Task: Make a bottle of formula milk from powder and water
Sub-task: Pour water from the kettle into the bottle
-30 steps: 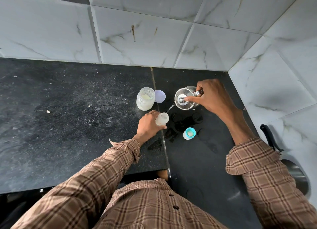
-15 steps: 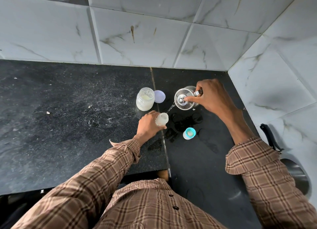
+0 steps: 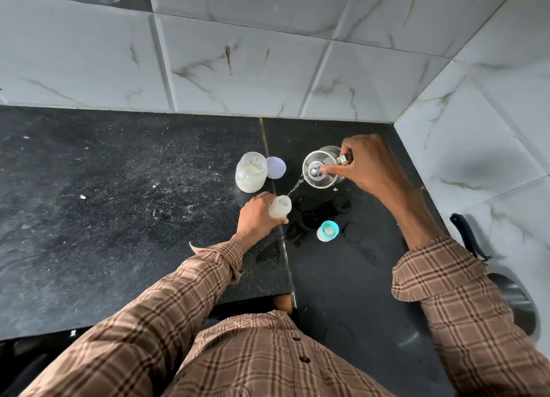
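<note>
You face a black stone counter (image 3: 104, 218), speckled and dusted with pale smears and a few white crumbs. A seam runs front to back through it. Behind and to your right rise white marble-look wall tiles (image 3: 244, 69) with grey and brown veins. At your far right lies a dark pan (image 3: 518, 304) with a black handle (image 3: 467, 236). Your own sleeves and shirt (image 3: 268, 361) are brown plaid

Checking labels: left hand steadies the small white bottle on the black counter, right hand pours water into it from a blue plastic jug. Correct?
Not quite: the head view shows the right hand pouring from a shiny steel kettle, not a blue plastic jug. The rest holds: the left hand grips the small white bottle on the black counter.
</note>
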